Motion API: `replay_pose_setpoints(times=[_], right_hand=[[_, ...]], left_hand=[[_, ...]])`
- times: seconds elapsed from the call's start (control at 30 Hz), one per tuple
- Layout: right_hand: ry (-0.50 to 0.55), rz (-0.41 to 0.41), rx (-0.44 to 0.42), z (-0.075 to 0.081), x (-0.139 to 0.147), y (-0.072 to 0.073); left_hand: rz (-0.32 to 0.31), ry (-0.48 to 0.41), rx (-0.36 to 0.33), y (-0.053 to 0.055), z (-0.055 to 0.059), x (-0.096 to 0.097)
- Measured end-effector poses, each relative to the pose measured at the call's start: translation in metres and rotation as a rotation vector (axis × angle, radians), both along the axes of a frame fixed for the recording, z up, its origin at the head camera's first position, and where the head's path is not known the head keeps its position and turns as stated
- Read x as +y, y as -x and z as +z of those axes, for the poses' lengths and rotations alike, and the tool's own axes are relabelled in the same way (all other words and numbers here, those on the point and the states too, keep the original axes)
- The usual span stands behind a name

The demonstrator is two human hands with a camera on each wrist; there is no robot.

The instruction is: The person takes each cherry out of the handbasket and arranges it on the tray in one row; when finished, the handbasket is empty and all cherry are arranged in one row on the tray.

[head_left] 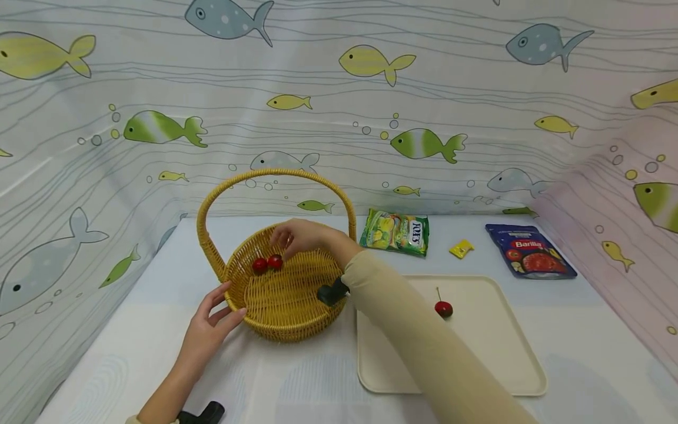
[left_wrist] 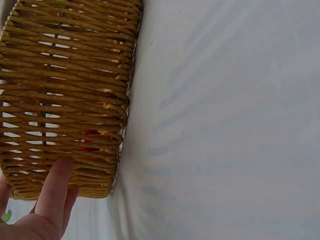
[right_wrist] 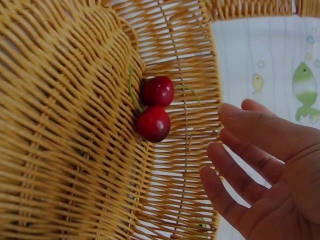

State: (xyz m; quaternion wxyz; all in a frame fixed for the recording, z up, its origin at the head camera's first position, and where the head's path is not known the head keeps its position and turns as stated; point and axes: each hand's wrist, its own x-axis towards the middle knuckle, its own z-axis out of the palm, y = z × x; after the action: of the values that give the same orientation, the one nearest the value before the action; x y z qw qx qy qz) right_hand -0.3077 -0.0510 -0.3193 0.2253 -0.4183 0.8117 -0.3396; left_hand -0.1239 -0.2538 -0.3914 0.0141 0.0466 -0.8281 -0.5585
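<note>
Two red cherries [right_wrist: 154, 123] with green stems lie side by side against the inner wall of a round wicker basket [head_left: 288, 334] with a tall arched handle. Over the basket, my right hand [head_left: 303, 237] hovers close to the cherries. Its fingers [right_wrist: 235, 167] are spread and loosely bent, holding nothing in the right wrist view. My left hand [head_left: 208, 324] touches the basket's near left side, fingertips and thumb at the rim. In the left wrist view a straight finger [left_wrist: 54, 192] lies along the woven outer wall, and a cherry's red shows through the gaps.
Right of the basket is a cream tray [head_left: 495, 377] with one stemmed cherry [head_left: 444, 308], partly crossed by my right forearm. Behind stand a green snack bag [head_left: 394, 231], a small yellow packet [head_left: 461, 248] and a blue Barilla pouch [head_left: 529, 250]. A fish-print curtain [head_left: 328, 129] surrounds the table.
</note>
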Motion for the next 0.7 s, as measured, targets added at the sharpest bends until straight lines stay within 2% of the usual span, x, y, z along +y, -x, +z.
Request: replay_pose_setpoints(times=[0.4, 0.6, 0.7], right_hand=[[-0.046, 0.008, 0.002, -0.017, -0.019, 0.014], [-0.133, 0.022, -0.035, -0.027, -0.021, 0.017], [-0.164, 0.034, -0.016, -0.030, -0.022, 0.017]], left_hand=[[-0.004, -0.009, 0.008, -0.001, -0.002, -0.002], [-0.009, -0.012, 0.012, 0.000, -0.003, -0.002], [-0.007, -0.009, 0.013, 0.001, -0.004, -0.003]])
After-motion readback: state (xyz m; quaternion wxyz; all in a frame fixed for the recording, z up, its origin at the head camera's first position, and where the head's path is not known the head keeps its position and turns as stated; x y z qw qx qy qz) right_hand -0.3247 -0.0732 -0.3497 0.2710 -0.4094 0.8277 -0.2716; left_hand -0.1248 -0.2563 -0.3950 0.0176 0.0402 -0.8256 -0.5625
